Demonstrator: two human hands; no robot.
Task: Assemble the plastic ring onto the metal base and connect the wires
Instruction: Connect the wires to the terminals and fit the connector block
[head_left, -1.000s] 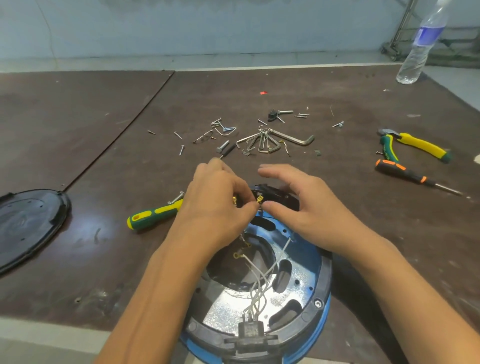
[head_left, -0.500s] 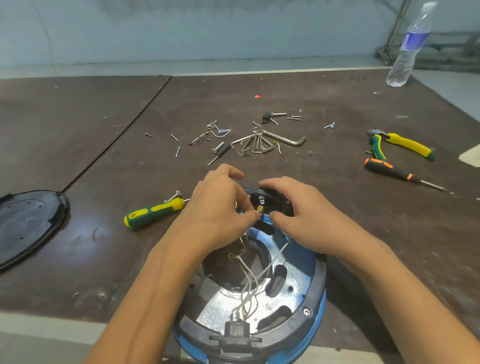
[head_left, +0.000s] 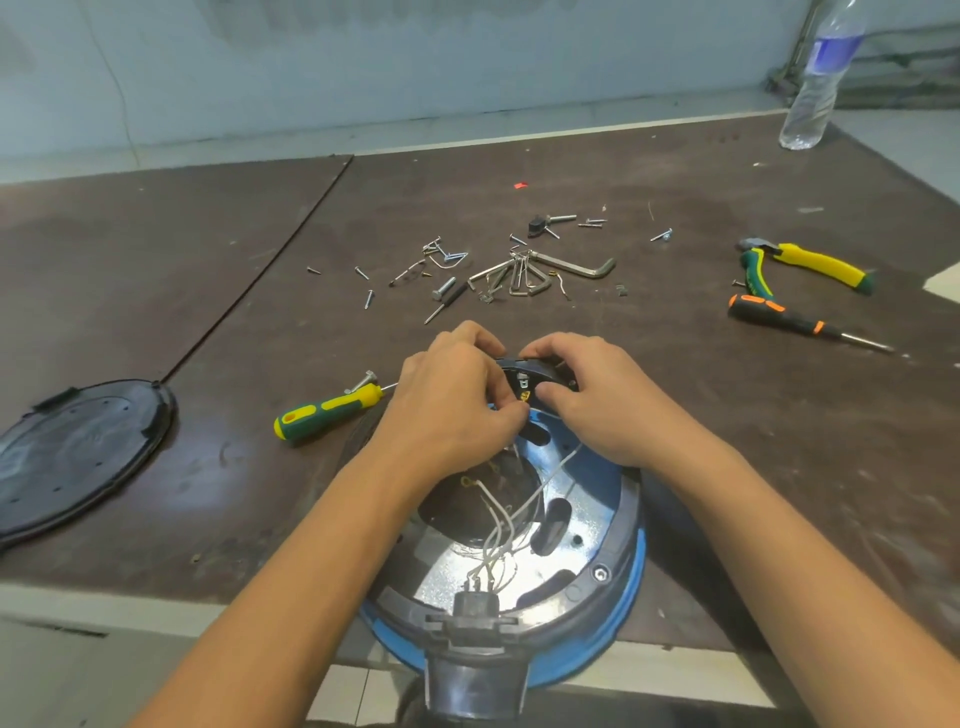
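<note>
Left hand (head_left: 452, 410), right hand (head_left: 597, 400) at plastic ring (head_left: 623, 540) (wires (head_left: 498, 525) below)

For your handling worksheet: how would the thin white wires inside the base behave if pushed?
Probably floppy: the white wires sag in loose curves. Likely light, being so thin. Their near ends join a black connector, so they'd tug.

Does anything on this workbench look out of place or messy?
Loose screws and hex keys lie strewn across the table, whose near edge the blue base overhangs; a yellow ring terminal seems unattached inside it.
</note>
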